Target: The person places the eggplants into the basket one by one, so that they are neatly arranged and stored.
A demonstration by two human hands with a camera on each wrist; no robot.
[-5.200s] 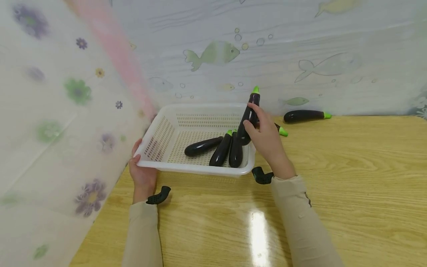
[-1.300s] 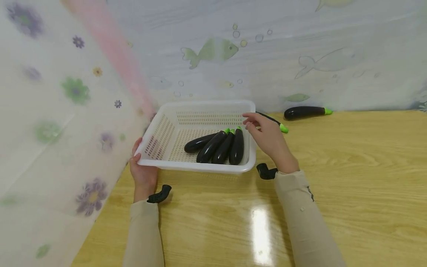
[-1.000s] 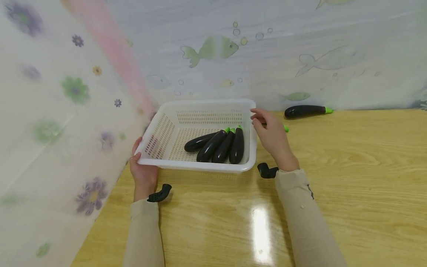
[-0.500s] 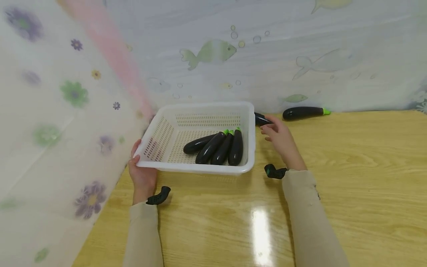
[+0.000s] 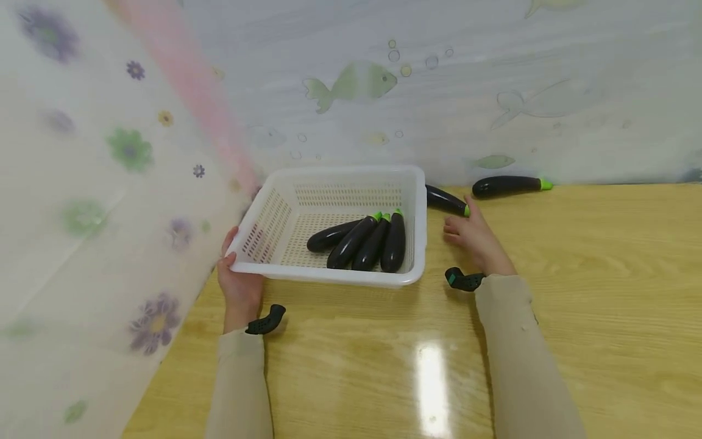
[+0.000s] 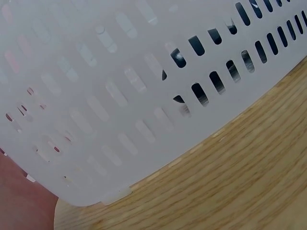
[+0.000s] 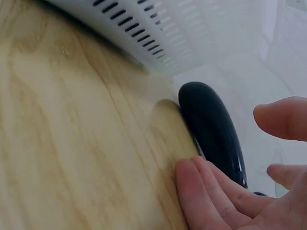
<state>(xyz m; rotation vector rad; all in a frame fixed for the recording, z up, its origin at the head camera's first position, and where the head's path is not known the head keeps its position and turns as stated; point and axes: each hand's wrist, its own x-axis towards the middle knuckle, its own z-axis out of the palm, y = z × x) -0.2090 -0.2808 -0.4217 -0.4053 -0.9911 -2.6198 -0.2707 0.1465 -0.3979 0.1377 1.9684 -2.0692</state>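
Observation:
My left hand [image 5: 241,291] grips the left corner of a white slotted plastic basket [image 5: 323,275], thumb over its rim. Inside the basket several dark eggplants [image 5: 351,242] with green stem ends lie towards the right side. Just right of the basket, another eggplant [image 5: 446,200] lies by the wall, partly hidden behind the basket. My right hand [image 5: 479,239] is at that eggplant's green end, holding nothing. In the right wrist view its fingers [image 7: 194,191] are close beside the dark eggplant [image 7: 211,127], spread apart from the other digits; whether they touch it I cannot tell.
One more eggplant [image 5: 507,186] lies farther right along the wall. A patterned sheet with fish [image 5: 362,82] covers the back wall, and a flowered sheet [image 5: 131,213] rises on the left. Everything stands on a wood-grain table [image 5: 356,347].
Earlier my right hand held an eggplant over the basket; that eggplant now lies inside. The hand has since moved right, out to the eggplant beside the basket. My left hand keeps its grip.

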